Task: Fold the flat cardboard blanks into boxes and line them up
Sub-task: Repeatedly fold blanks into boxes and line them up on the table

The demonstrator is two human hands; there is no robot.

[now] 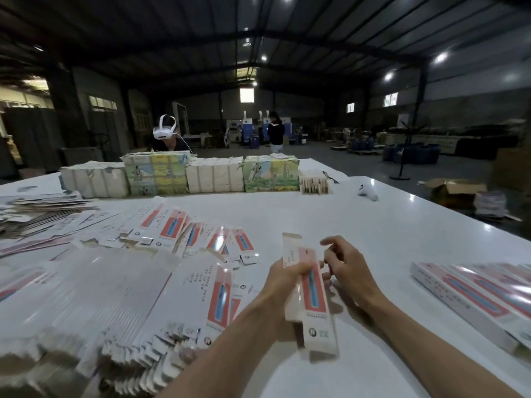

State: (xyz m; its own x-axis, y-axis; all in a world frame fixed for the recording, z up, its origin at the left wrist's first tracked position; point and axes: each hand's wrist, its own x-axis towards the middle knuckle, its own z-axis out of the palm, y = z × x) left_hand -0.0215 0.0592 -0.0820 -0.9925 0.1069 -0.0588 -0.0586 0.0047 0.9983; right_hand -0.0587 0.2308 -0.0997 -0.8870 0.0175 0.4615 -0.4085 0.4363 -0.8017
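Note:
My left hand [283, 278] grips a long white and red cardboard box [311, 300] around its upper half, holding it above the white table [359, 219]. The box is partly formed, with its far end flap standing up. My right hand [343, 264] is just to the right of the box, fingers loosely curled beside its upper edge; whether they touch it is unclear. A big pile of flat blanks [120, 297] lies at the left. A row of finished boxes [477, 294] lies side by side at the right.
Wrapped bundles of stock [184, 175] stand in a line across the far side of the table. A white controller [367, 192] lies at the far right. A person wearing a white headset [164, 130] sits behind the bundles. An open carton [454, 191] sits on the floor, right.

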